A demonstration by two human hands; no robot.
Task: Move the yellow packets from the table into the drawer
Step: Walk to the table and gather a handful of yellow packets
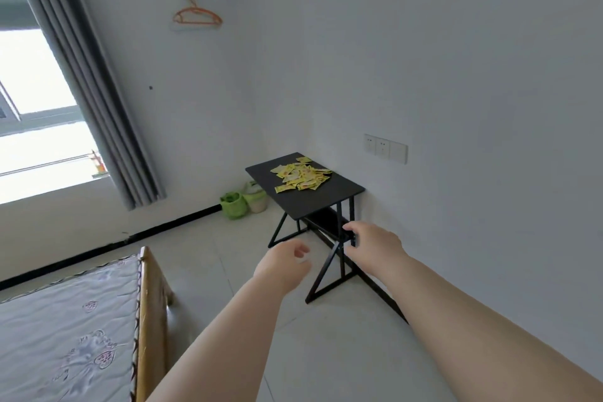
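Both hands reach toward the corner table; the packets are untouched.

On my left the bed borders the open floor. My left hand hangs loosely curled, apparently empty, short of the table. The yellow packets lie heaped on the top's far half, above and beyond both hands, with the pile running along the top's long axis beside the wall. Beneath, the drawer is dark and hard to read. My right hand, the nearer one, curls its fingers round the drawer's front edge. The wall crowds the right side, so I judge the free room is leftward.
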